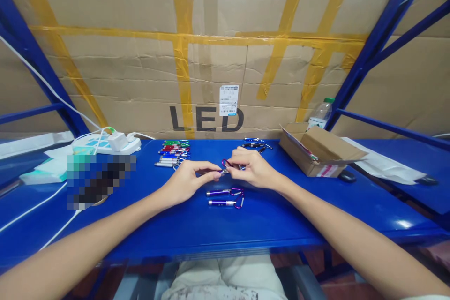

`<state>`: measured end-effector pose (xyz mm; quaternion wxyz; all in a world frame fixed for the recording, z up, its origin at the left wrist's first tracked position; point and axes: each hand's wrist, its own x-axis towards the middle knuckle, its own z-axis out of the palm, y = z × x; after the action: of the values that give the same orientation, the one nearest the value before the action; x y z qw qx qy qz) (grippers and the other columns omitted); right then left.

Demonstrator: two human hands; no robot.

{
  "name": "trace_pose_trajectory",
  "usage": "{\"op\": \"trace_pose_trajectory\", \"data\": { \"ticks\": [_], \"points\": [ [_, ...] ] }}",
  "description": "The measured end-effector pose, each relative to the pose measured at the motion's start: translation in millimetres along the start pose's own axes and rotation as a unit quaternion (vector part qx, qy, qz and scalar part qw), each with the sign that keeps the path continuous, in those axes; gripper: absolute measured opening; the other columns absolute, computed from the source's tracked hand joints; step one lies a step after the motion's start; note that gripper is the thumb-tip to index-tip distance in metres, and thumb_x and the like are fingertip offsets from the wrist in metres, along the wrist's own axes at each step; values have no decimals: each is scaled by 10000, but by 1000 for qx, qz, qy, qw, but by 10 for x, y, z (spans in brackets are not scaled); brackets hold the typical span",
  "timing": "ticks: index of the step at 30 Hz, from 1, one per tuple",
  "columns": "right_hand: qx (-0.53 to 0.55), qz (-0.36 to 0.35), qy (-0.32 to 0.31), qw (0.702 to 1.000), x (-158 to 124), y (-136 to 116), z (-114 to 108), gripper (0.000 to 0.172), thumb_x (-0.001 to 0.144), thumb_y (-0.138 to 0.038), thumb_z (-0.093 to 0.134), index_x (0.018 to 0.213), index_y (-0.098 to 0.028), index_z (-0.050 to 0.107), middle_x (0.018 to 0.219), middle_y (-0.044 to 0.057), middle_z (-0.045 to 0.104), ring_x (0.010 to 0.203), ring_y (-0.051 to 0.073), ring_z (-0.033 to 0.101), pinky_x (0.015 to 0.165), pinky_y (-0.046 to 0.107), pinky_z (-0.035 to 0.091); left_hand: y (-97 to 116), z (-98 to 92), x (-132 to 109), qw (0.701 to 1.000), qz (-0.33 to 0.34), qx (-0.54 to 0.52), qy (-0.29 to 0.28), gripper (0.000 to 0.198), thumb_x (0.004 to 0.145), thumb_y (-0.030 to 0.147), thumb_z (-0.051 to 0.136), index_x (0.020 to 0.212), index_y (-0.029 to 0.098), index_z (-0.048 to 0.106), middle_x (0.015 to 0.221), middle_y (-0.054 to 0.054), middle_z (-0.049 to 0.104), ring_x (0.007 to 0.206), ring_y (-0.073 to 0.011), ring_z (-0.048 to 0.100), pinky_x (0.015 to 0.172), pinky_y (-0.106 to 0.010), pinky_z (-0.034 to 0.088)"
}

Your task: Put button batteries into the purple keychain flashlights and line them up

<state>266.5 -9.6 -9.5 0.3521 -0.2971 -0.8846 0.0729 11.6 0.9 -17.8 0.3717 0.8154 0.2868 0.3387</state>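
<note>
In front of me, a small keychain penlight [224, 171] with a purple carabiner clip is held between both hands above the table. My left hand [186, 180] pinches one end of it with thumb and fingertips. Closed around the other end, my right hand [253, 168] hides most of its body. Just below the hands lie two purple keychain penlights [221, 203] side by side, their carabiner clips pointing right. Beyond my left hand rests a row of green, red, blue and silver penlights [172, 153]. Several blue and black penlights [253, 145] lie behind my right hand.
On the blue table [168, 234], an open cardboard box [316, 154] stands at right, with a plastic bottle [320, 115] behind it. At left are a white power strip [112, 143], cables, a tissue pack [45, 171] and a blurred-out dark object [101, 183]. A large carton [140, 79] walls the back.
</note>
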Motion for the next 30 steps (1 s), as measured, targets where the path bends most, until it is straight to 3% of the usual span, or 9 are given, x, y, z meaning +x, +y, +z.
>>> {"op": "trace_pose_trajectory", "data": {
  "ticks": [14, 19, 21, 24, 26, 30],
  "points": [
    [17, -34, 21, 999, 5, -93, 11, 305, 1082, -312, 595, 825, -197, 712, 712, -3, 568, 709, 171, 468, 725, 342, 396, -24, -32, 8, 998, 37, 30, 33, 247, 977, 418, 739, 1065, 216, 849, 1043, -33, 850, 927, -218, 771, 857, -300, 576],
    [-14, -22, 12, 1000, -4, -40, -34, 280, 1082, -336, 611, 855, -197, 698, 753, 9, 574, 775, 192, 508, 743, 334, 414, -47, -57, 21, 997, 31, 39, 56, 303, 1018, 450, 682, 1118, 188, 798, 890, -31, 827, 814, -205, 765, 810, -307, 584],
    [-34, -15, -12, 999, -9, -12, -66, 237, 1093, -340, 595, 948, -193, 711, 819, 29, 614, 828, 206, 535, 777, 340, 431, -61, -73, 28, 992, 48, 97, 65, 288, 1028, 441, 669, 1132, 199, 787, 927, -34, 821, 799, -201, 745, 793, -312, 570],
    [-32, 11, -76, 997, -12, 27, -122, 235, 1113, -331, 549, 1025, -186, 711, 905, 53, 677, 863, 211, 580, 834, 350, 450, -85, -99, 36, 979, 75, 175, 67, 249, 1035, 406, 664, 1170, 221, 762, 1118, -51, 813, 955, -223, 749, 872, -330, 556],
    [-6, 45, -118, 992, -12, 47, -163, 286, 1121, -326, 511, 960, -182, 700, 879, 43, 687, 811, 194, 591, 800, 332, 449, -98, -113, 37, 976, 72, 199, 58, 239, 1037, 392, 665, 1190, 224, 740, 1148, -51, 806, 1013, -233, 749, 893, -334, 548],
    [46, 130, -192, 972, -14, 69, -240, 361, 1108, -351, 490, 859, -176, 687, 762, 3, 665, 679, 158, 561, 663, 285, 403, -99, -122, 29, 972, 51, 229, -2, 207, 1046, 377, 655, 1152, 223, 743, 1080, -41, 796, 928, -216, 732, 805, -318, 526]
  ]
}}
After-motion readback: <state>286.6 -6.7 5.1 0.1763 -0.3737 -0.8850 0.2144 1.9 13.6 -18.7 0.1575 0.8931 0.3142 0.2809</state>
